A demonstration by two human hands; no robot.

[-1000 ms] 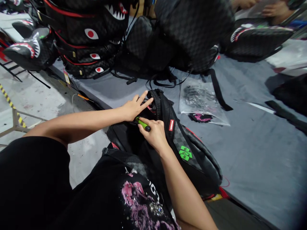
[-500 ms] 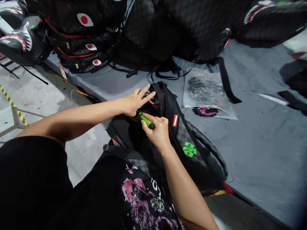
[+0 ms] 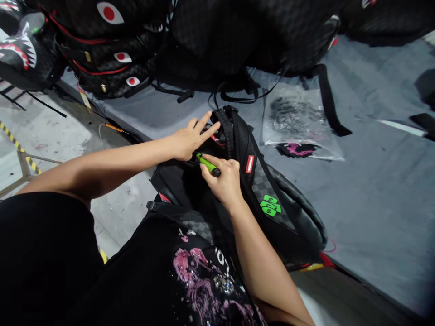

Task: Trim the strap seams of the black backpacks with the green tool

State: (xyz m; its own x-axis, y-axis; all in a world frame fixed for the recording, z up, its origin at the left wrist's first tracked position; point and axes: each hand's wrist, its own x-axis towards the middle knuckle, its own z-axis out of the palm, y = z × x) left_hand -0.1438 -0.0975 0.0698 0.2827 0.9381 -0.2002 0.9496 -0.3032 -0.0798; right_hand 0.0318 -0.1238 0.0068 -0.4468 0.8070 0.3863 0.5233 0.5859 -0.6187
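The view has been tipped lower, the hands barely shifted. A green tool (image 3: 208, 164) is pinched in the right hand's (image 3: 226, 181) fingers against the backpack (image 3: 261, 184) at the bench's (image 3: 367, 194) edge; the left hand's (image 3: 188, 139) are spread. The backpack is probably soft, best braced beside the tool.

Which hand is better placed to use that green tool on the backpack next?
Probably the right hand: it grips the green tool. The left hand is spread at one end of the backpack, seemingly steadying it.
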